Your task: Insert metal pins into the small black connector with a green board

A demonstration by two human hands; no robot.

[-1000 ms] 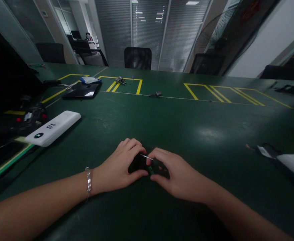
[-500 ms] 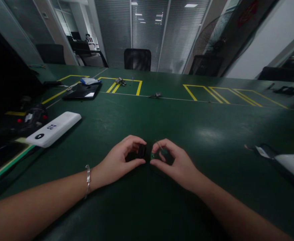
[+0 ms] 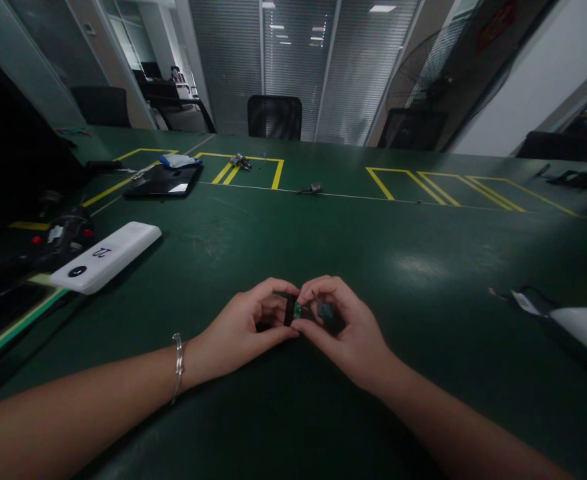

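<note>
My left hand (image 3: 253,321) pinches a small black part (image 3: 289,311) between thumb and fingertips, low in the middle of the view. My right hand (image 3: 346,330) holds a small green circuit board (image 3: 298,311) by its edges, right up against the black part. Under the curled fingers of my right hand is a small dark piece (image 3: 325,311), seemingly joined to the board by a thin wire. The fingertips of both hands meet around the parts. Whether the board sits inside the black part cannot be made out.
On the green table (image 3: 293,233) lie a white power bank (image 3: 108,257) at left, a black tablet (image 3: 161,181) behind it, small metal parts (image 3: 240,161), and a dark cylindrical part (image 3: 315,188). Another white device (image 3: 586,330) lies at right.
Both hands have come together, closing the gap between the black part and the green board. The dark piece under my right fingers shows more clearly.
</note>
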